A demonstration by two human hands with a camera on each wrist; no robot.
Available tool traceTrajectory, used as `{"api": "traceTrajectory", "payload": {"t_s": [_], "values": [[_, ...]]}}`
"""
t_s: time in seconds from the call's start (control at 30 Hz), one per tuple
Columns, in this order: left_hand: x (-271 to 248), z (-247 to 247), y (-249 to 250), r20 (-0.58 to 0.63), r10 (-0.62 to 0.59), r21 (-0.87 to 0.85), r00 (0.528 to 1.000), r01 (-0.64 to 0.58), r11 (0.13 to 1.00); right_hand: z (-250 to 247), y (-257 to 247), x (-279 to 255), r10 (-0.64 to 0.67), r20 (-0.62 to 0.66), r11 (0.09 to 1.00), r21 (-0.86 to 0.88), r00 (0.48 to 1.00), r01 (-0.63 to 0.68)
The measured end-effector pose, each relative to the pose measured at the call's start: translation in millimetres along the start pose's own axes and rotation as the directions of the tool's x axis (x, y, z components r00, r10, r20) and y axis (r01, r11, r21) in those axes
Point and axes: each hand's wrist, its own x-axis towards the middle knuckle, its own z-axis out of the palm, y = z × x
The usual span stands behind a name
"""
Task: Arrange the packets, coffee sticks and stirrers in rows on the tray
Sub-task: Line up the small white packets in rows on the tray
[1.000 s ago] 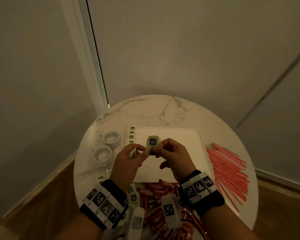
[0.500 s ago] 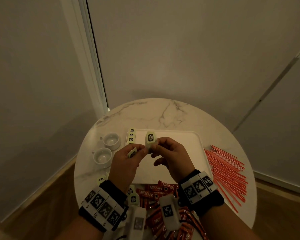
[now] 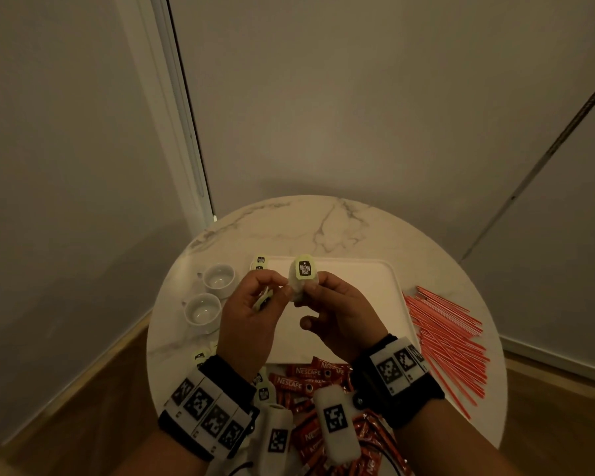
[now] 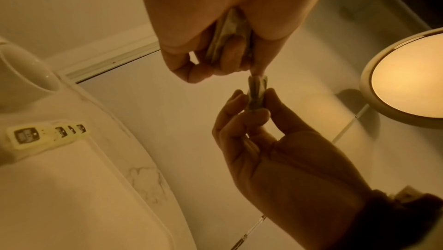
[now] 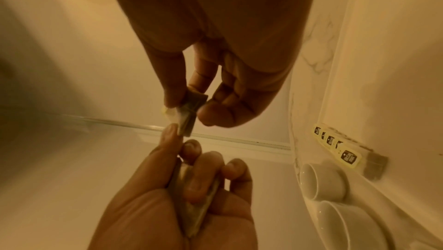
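Over the white tray [image 3: 361,290], my right hand [image 3: 311,295] pinches a pale green tea packet [image 3: 304,271] with a black label, held upright. My left hand [image 3: 277,286] touches that packet's left edge with thumb and forefinger, and its curled fingers hold a few more packets [image 3: 264,301] in the palm. The right wrist view shows the pinched packet [image 5: 189,111] and the left hand's stack [image 5: 199,206]. A row of tea packets [image 3: 260,263] lies along the tray's far left edge. Red coffee sticks [image 3: 306,376] are piled near me, and red stirrers [image 3: 447,341] lie right of the tray.
Two white cups [image 3: 218,277] [image 3: 201,309] stand left of the tray on the round marble table [image 3: 323,225]. Loose tea packets [image 3: 200,355] lie at the table's near left. Walls close in behind the table.
The upright packet has risen slightly between my fingertips and faces me more squarely. Both hands have stayed over the tray.
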Motion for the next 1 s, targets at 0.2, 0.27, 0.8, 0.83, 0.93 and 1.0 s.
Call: {"api": "traceTrajectory", "payload": {"t_s": [0.2,0.27,0.8,0.83,0.93,1.0], "values": [[-1.0,1.4,-1.7,-0.005,0.023,0.058,1.0,-0.022,0.998,-4.3,1.0,0.1,-0.045,0.036,0.999,-0.012,0.998,0.046],[-0.2,2.8,-1.1,-0.018,-0.034,0.008,0.999,0.035,0.999,-5.8,1.1,0.1,-0.06,0.061,0.998,-0.003,0.996,0.06],[-3.8,8.6,1.7,0.042,-0.124,-0.039,0.991,0.125,0.991,-16.1,2.6,5.8,-0.014,0.028,0.994,-0.11,1.0,0.017],[-2.6,8.7,0.7,0.031,-0.143,-0.042,0.989,0.144,0.989,-16.6,2.4,5.7,-0.024,0.033,0.989,-0.147,0.999,0.029],[1.5,7.6,-2.5,-0.008,-0.258,-0.189,0.966,0.252,0.949,-16.6,0.1,4.0,-0.07,0.032,0.971,-0.225,0.997,0.075],[4.1,6.7,-4.3,-0.017,-0.324,-0.313,0.946,0.303,0.9,-16.2,-1.6,2.7,-0.114,0.008,0.957,-0.269,0.993,0.112]]}}
